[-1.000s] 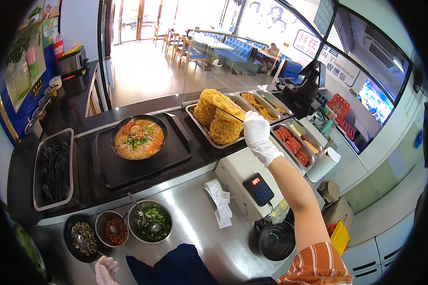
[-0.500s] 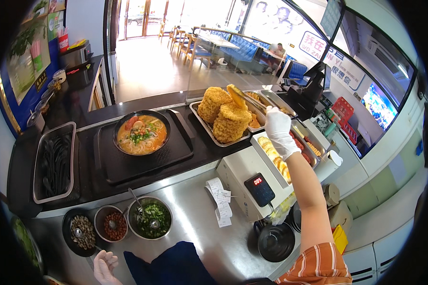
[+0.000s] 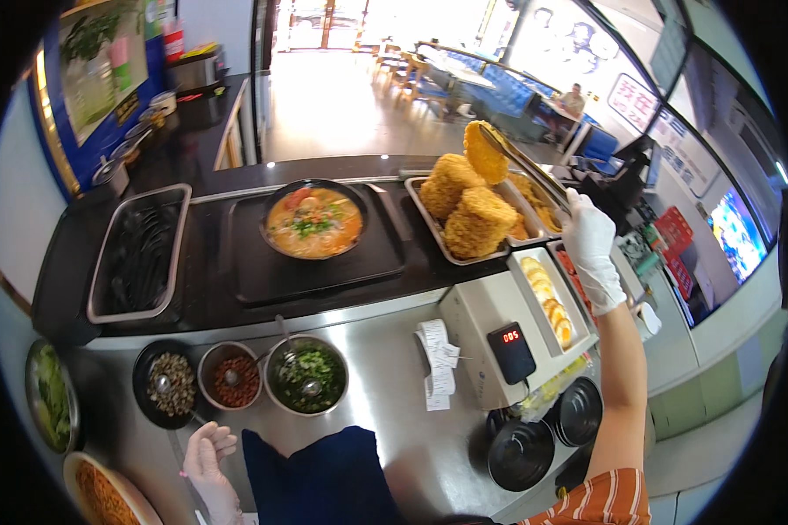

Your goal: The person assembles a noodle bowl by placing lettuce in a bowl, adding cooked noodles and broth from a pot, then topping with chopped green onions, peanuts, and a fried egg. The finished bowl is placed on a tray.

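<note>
My gloved right hand (image 3: 589, 243) is closed round the metal tongs (image 3: 538, 173) at the right of the counter. Their tips grip a golden breaded cutlet (image 3: 485, 156), raised above the metal tray (image 3: 466, 261) where other large breaded cutlets (image 3: 480, 223) are piled. To the left of that tray, a bowl of noodle soup (image 3: 315, 219) topped with green onion stands on a black serving tray (image 3: 320, 278). My left hand (image 3: 208, 462), also gloved, hovers at the lower left with fingers loosely curled and apart, holding nothing. It is nearest to the black bowl of chopped topping (image 3: 168, 385).
Bowls of peanuts (image 3: 241, 385) and chopped green onion (image 3: 315, 376) line the steel worktop. Fried eggs (image 3: 547, 302) fill a long container beside a digital display (image 3: 511, 352). Black bowls (image 3: 521, 455) stand lower right. A bin of black spoons (image 3: 144, 249) is at left.
My right hand has lifted the cutlet in the tongs up off the pile. The view has turned, so the counter appears further right. My left hand stays low, over the worktop.
</note>
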Action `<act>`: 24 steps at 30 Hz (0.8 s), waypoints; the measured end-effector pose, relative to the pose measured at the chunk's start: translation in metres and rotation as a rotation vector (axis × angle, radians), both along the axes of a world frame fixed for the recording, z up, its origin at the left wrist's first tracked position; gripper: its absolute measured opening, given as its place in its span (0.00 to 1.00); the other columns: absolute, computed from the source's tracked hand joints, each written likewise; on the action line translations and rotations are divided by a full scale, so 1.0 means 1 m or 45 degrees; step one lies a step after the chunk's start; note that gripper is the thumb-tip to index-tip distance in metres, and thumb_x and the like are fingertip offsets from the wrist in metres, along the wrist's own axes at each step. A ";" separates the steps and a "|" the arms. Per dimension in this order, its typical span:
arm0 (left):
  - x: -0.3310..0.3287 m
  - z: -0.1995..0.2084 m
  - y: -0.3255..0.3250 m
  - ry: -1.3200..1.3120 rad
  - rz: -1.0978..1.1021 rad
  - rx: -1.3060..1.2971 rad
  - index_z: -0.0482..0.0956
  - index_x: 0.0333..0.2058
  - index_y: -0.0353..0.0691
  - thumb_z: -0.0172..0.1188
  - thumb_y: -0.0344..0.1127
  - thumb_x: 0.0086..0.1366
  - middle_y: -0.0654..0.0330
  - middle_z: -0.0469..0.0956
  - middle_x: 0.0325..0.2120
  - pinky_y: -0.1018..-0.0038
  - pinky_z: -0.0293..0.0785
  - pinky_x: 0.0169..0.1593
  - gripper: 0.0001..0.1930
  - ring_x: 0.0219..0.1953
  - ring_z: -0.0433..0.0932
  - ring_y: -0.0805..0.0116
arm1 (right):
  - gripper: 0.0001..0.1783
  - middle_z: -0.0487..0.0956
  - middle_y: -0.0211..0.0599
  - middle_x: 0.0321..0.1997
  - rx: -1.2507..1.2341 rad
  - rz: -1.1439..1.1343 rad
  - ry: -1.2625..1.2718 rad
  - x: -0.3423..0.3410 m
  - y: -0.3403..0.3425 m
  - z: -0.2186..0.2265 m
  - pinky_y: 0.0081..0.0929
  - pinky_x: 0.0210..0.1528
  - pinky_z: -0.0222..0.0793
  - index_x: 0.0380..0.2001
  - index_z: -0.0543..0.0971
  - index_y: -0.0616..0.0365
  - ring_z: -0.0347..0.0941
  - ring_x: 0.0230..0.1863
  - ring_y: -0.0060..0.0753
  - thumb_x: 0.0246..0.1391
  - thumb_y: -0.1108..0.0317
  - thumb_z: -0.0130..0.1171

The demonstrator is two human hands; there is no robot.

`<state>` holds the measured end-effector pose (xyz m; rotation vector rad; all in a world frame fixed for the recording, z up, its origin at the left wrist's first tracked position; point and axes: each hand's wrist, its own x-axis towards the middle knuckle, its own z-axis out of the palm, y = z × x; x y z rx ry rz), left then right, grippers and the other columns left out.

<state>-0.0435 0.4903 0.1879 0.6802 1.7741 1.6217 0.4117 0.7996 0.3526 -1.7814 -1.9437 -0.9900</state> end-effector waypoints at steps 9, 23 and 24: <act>-0.013 0.004 -0.022 0.048 0.052 0.045 0.75 0.45 0.33 0.44 0.40 0.72 0.56 0.79 0.35 0.74 0.74 0.41 0.16 0.35 0.78 0.69 | 0.21 0.80 0.43 0.35 -0.152 0.368 0.312 -0.091 -0.005 -0.029 0.37 0.36 0.73 0.45 0.78 0.57 0.78 0.33 0.46 0.47 0.63 0.64; -0.022 -0.003 -0.035 0.066 0.132 -0.014 0.75 0.44 0.34 0.43 0.41 0.72 0.57 0.78 0.34 0.77 0.72 0.41 0.17 0.34 0.77 0.70 | 0.26 0.81 0.45 0.40 -0.952 0.385 0.942 -0.175 0.010 -0.102 0.35 0.48 0.69 0.50 0.76 0.56 0.77 0.45 0.43 0.51 0.53 0.62; -0.022 -0.004 -0.034 0.069 0.130 -0.011 0.75 0.44 0.34 0.43 0.41 0.72 0.57 0.78 0.34 0.77 0.72 0.41 0.17 0.34 0.77 0.70 | 0.27 0.81 0.45 0.40 -0.965 0.372 0.955 -0.172 0.014 -0.108 0.34 0.48 0.70 0.50 0.76 0.56 0.77 0.45 0.43 0.51 0.53 0.62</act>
